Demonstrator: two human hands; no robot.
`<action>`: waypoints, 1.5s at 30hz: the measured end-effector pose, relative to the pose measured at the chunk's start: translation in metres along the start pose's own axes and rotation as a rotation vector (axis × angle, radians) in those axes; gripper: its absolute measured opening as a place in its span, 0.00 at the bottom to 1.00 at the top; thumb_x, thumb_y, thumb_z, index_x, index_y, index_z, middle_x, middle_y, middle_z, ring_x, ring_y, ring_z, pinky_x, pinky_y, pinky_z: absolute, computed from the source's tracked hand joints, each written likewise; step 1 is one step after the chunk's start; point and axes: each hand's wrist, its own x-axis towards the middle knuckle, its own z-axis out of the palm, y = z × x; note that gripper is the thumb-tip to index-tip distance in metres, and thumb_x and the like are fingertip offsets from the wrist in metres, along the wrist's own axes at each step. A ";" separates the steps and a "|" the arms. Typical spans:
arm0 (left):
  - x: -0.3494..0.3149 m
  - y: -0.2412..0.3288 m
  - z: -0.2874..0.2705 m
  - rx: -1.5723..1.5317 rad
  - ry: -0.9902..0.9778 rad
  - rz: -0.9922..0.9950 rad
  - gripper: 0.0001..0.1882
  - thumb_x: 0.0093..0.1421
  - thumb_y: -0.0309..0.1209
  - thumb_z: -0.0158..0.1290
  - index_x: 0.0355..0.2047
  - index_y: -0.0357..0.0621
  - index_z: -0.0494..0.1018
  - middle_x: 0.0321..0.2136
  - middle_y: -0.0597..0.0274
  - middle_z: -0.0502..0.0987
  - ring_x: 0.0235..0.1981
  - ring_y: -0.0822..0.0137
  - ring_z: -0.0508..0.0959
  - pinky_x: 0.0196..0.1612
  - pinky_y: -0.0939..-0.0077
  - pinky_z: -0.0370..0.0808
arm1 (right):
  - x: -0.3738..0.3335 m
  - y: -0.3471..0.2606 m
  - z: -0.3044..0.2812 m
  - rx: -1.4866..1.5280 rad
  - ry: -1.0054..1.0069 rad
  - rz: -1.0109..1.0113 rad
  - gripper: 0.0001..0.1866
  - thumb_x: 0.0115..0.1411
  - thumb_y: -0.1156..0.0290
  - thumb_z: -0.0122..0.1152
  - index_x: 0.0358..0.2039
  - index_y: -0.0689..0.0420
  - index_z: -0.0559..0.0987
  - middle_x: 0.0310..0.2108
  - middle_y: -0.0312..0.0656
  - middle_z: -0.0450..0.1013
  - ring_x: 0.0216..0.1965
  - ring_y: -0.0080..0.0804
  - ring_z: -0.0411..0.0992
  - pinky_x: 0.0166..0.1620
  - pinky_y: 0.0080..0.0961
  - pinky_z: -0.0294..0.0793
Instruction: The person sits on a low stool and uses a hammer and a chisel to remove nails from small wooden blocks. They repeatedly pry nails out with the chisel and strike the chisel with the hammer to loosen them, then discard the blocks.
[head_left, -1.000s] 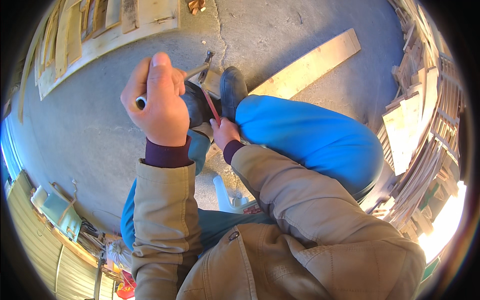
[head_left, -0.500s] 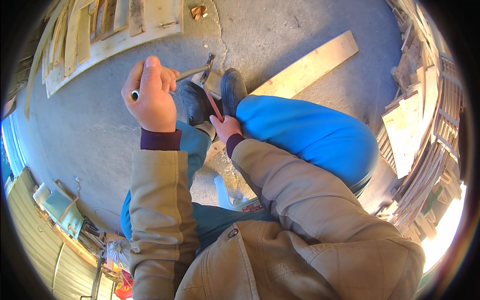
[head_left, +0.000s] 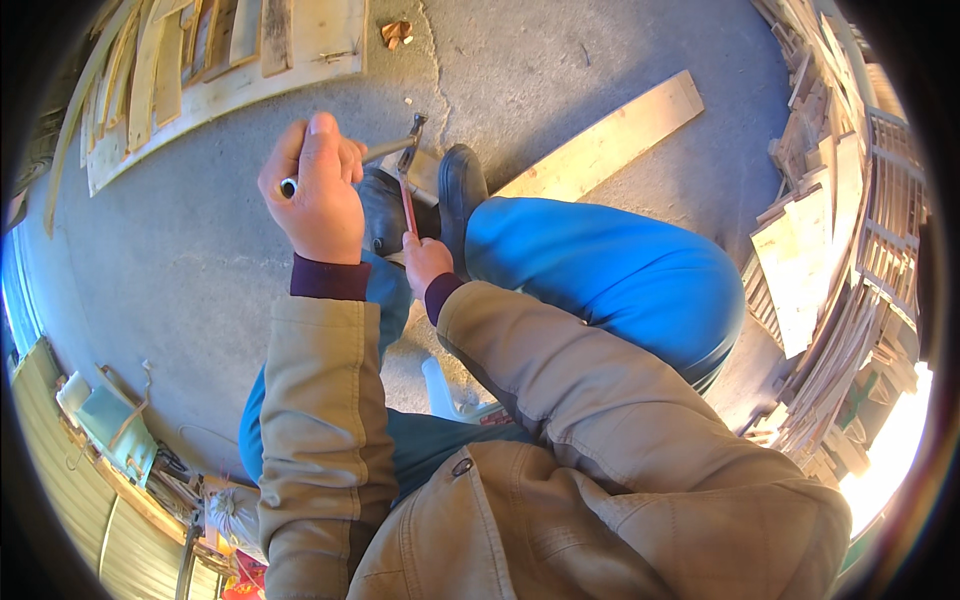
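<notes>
1 hammer point(head_left: 387, 149) clamped in left hand point(head_left: 322, 195) fingers; 1 red tool point(head_left: 408, 207) clamped in right hand point(head_left: 429, 260) fingers.

Tan jacket point(head_left: 560, 535), creased sleeves point(head_left: 315, 410) with lengthwise stitching point(head_left: 361, 390), round dark button point(head_left: 461, 467). Narrow dark purple cuffs point(head_left: 328, 279), close-fitting. Bright blue trousers point(head_left: 610, 265). Black shoes point(head_left: 458, 200), rounded toes point(head_left: 460, 158).

The person's left hand point(head_left: 315, 195) was clenched in a fist near the camera, thumb point(head_left: 321, 135) uppermost, above an upright left forearm point(head_left: 322, 400). The right hand point(head_left: 430, 262), smaller in view and lower, was curled closed, its right forearm point(head_left: 520, 335) slanting inward from the right.
</notes>
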 end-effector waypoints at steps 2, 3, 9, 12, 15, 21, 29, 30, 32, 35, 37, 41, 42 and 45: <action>0.002 0.001 -0.003 -0.011 0.004 0.001 0.21 0.68 0.29 0.51 0.16 0.42 0.63 0.12 0.69 0.63 0.16 0.74 0.63 0.32 0.69 0.73 | -0.002 0.000 -0.009 -0.230 0.132 -0.114 0.30 0.70 0.48 0.44 0.35 0.65 0.79 0.33 0.64 0.77 0.41 0.64 0.75 0.47 0.54 0.72; 0.004 0.002 -0.005 -0.017 0.010 0.003 0.21 0.68 0.29 0.51 0.16 0.42 0.63 0.12 0.69 0.63 0.16 0.74 0.63 0.32 0.69 0.72 | -0.001 0.001 -0.015 -0.234 0.104 -0.124 0.29 0.71 0.48 0.44 0.35 0.65 0.79 0.34 0.64 0.77 0.41 0.65 0.75 0.47 0.54 0.72; 0.012 0.003 -0.001 -0.033 -0.019 0.002 0.21 0.68 0.30 0.52 0.17 0.41 0.64 0.12 0.68 0.64 0.16 0.75 0.64 0.28 0.73 0.70 | 0.003 0.003 -0.032 -0.297 0.078 -0.140 0.28 0.71 0.49 0.45 0.34 0.65 0.78 0.34 0.65 0.77 0.41 0.66 0.75 0.46 0.55 0.72; 0.007 -0.004 0.011 0.008 -0.023 0.010 0.20 0.68 0.30 0.52 0.18 0.40 0.66 0.12 0.68 0.65 0.16 0.76 0.64 0.27 0.74 0.68 | 0.004 0.003 -0.031 -0.303 0.083 -0.133 0.28 0.71 0.49 0.47 0.32 0.65 0.78 0.32 0.64 0.77 0.39 0.66 0.75 0.44 0.55 0.72; 0.013 -0.004 0.012 0.021 -0.038 0.026 0.20 0.69 0.31 0.51 0.18 0.41 0.66 0.12 0.69 0.65 0.16 0.76 0.64 0.27 0.74 0.69 | 0.004 0.000 -0.033 -0.311 0.071 -0.123 0.28 0.70 0.49 0.47 0.33 0.65 0.79 0.33 0.63 0.77 0.40 0.65 0.75 0.45 0.54 0.72; 0.022 0.001 0.000 -0.037 -0.007 -0.003 0.22 0.69 0.32 0.51 0.17 0.43 0.62 0.12 0.70 0.63 0.15 0.75 0.62 0.29 0.71 0.70 | 0.001 -0.011 -0.047 -0.306 0.055 -0.107 0.29 0.69 0.47 0.48 0.33 0.65 0.80 0.35 0.63 0.77 0.42 0.63 0.74 0.47 0.51 0.72; -0.001 0.002 0.008 -0.005 0.016 0.025 0.21 0.69 0.31 0.50 0.17 0.43 0.62 0.12 0.69 0.63 0.16 0.75 0.62 0.30 0.72 0.70 | -0.009 -0.013 -0.016 -0.189 0.086 -0.021 0.28 0.69 0.47 0.46 0.36 0.62 0.80 0.38 0.62 0.78 0.45 0.63 0.75 0.49 0.52 0.72; -0.003 0.002 0.008 0.002 0.017 0.032 0.21 0.69 0.31 0.50 0.17 0.42 0.62 0.12 0.69 0.63 0.17 0.75 0.62 0.30 0.72 0.70 | -0.008 -0.011 -0.013 -0.192 0.104 -0.025 0.28 0.69 0.47 0.47 0.35 0.62 0.79 0.38 0.62 0.78 0.44 0.63 0.75 0.49 0.52 0.72; -0.010 0.002 0.006 0.009 0.008 0.047 0.21 0.69 0.31 0.50 0.18 0.42 0.62 0.13 0.68 0.63 0.17 0.75 0.62 0.30 0.72 0.70 | -0.006 -0.006 -0.009 -0.179 0.139 -0.089 0.26 0.70 0.49 0.47 0.35 0.62 0.78 0.35 0.62 0.78 0.41 0.63 0.75 0.46 0.53 0.73; -0.014 -0.001 0.006 0.010 0.005 0.071 0.21 0.69 0.31 0.49 0.18 0.41 0.62 0.13 0.68 0.64 0.17 0.75 0.62 0.30 0.72 0.71 | -0.003 0.000 -0.007 -0.185 0.141 -0.110 0.26 0.70 0.50 0.48 0.34 0.63 0.78 0.33 0.62 0.77 0.39 0.63 0.75 0.44 0.53 0.73; -0.016 -0.001 0.006 0.020 0.008 0.057 0.21 0.69 0.31 0.49 0.18 0.41 0.62 0.13 0.67 0.64 0.17 0.75 0.63 0.30 0.72 0.71 | -0.002 0.002 -0.007 -0.188 0.130 -0.111 0.25 0.71 0.50 0.48 0.34 0.63 0.77 0.32 0.62 0.77 0.38 0.63 0.75 0.43 0.54 0.73; -0.013 -0.001 -0.001 -0.007 -0.002 0.053 0.21 0.69 0.31 0.48 0.17 0.40 0.62 0.14 0.66 0.64 0.18 0.73 0.63 0.31 0.70 0.72 | -0.003 0.002 -0.007 -0.141 0.128 -0.121 0.25 0.71 0.50 0.48 0.34 0.63 0.77 0.32 0.62 0.77 0.39 0.63 0.75 0.43 0.53 0.73; -0.015 -0.001 -0.003 -0.026 0.012 0.041 0.21 0.69 0.31 0.48 0.17 0.40 0.62 0.14 0.65 0.64 0.18 0.73 0.63 0.31 0.70 0.72 | -0.003 0.002 -0.007 -0.150 0.136 -0.121 0.25 0.71 0.50 0.48 0.34 0.63 0.77 0.32 0.62 0.77 0.39 0.63 0.75 0.43 0.53 0.73; -0.033 0.000 -0.015 -0.053 0.008 0.082 0.20 0.69 0.30 0.45 0.18 0.42 0.61 0.15 0.65 0.64 0.19 0.71 0.63 0.34 0.65 0.73 | -0.003 0.002 -0.007 -0.147 0.139 -0.135 0.25 0.70 0.50 0.49 0.34 0.63 0.77 0.32 0.62 0.77 0.39 0.63 0.75 0.43 0.52 0.73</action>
